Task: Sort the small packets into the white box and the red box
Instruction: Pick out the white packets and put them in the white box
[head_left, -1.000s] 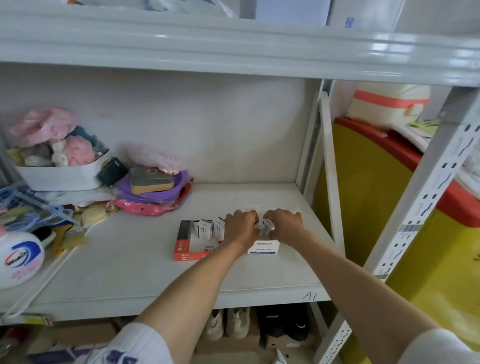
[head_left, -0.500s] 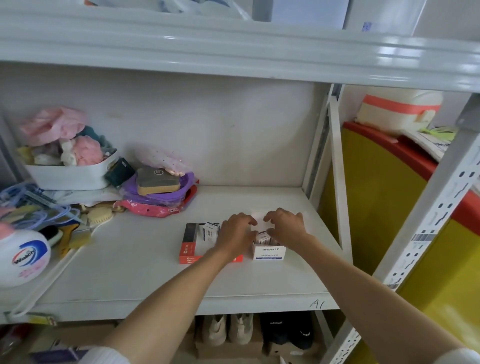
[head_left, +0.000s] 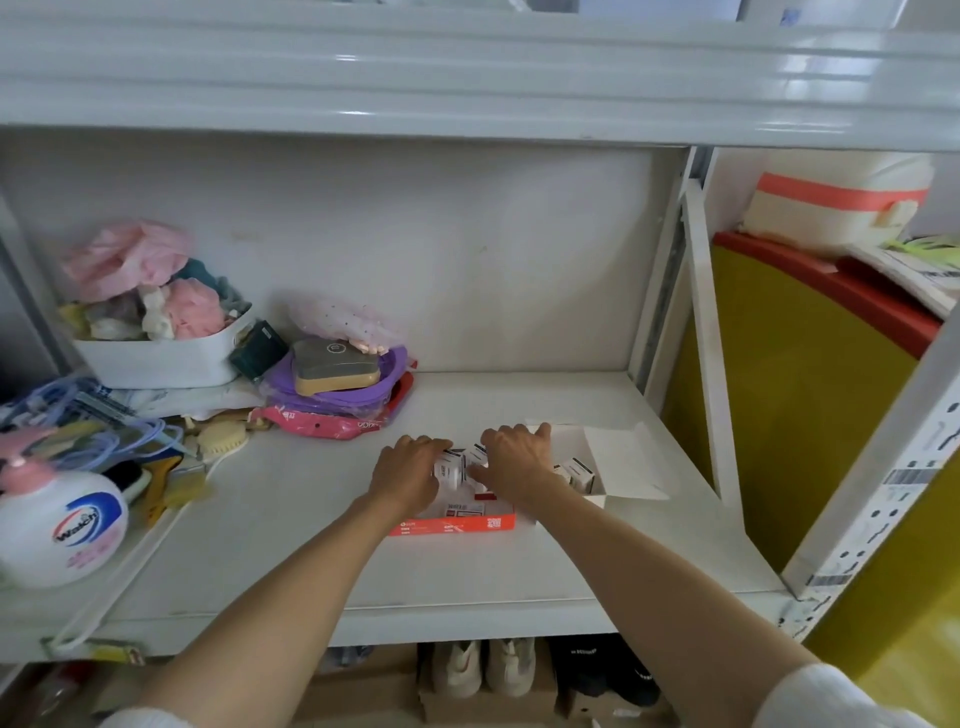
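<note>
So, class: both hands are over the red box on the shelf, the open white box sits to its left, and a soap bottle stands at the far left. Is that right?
One detail is wrong. In the head view the white box sits to the right of the red box, not the left. The rest holds: the left hand and right hand are over the red box, and the soap bottle stands at the far left of the shelf.

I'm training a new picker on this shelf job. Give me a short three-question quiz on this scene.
1. True or false: both hands are over the red box.
2. Which box stands open on the right? A) red B) white C) purple
3. Fill in: small packets show in the ___ box beside the right hand.

Key: 1 true: left hand too. 2 B, the white box. 3 white; see packets.
</note>
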